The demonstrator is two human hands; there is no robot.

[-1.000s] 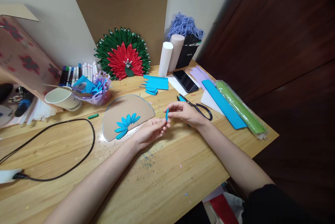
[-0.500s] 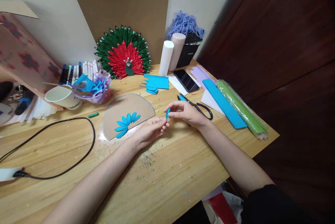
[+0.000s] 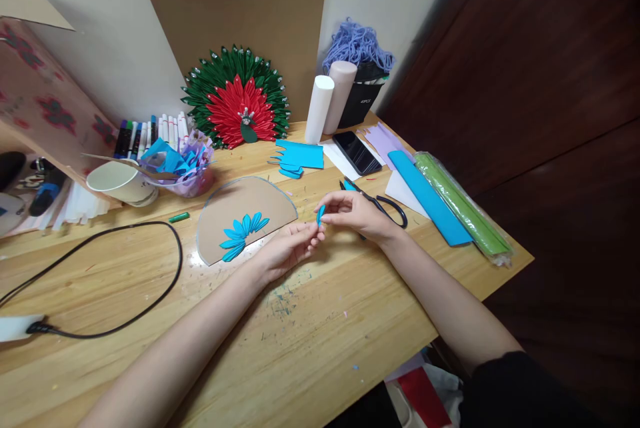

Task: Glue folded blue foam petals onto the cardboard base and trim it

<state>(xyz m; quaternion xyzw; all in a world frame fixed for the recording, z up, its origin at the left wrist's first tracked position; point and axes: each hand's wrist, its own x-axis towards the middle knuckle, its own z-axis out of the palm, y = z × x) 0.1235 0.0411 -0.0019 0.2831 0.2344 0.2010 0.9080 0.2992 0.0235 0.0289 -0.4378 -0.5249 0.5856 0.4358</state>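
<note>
A small blue paper petal (image 3: pixel 321 215) is pinched between my two hands above the table. My left hand (image 3: pixel 290 248) grips its lower end with thumb and fingertips. My right hand (image 3: pixel 353 216) has its fingers closed around the upper part. To the left lies a half-round cardboard piece (image 3: pixel 265 196) with a blue outline; several pleated blue petals (image 3: pixel 245 225) fan out along its straight edge. Black-handled scissors (image 3: pixel 385 205) rest just beyond my right hand, which partly covers them.
Behind stands a green and red paper peacock (image 3: pixel 245 108) against a cardboard sheet (image 3: pixel 245 8). Cut blue paper (image 3: pixel 305 156), a phone (image 3: pixel 356 153), a blue roll (image 3: pixel 430 198) and wrapped green paper (image 3: pixel 460 208) lie around. A cup (image 3: pixel 117 183), scrap bowl (image 3: pixel 187 185) and black cable (image 3: pixel 177 261) are left.
Almost nothing differs. Both hands stay in place with the petal between them, the right fingers shifting very slightly; the whole view has moved a little.
</note>
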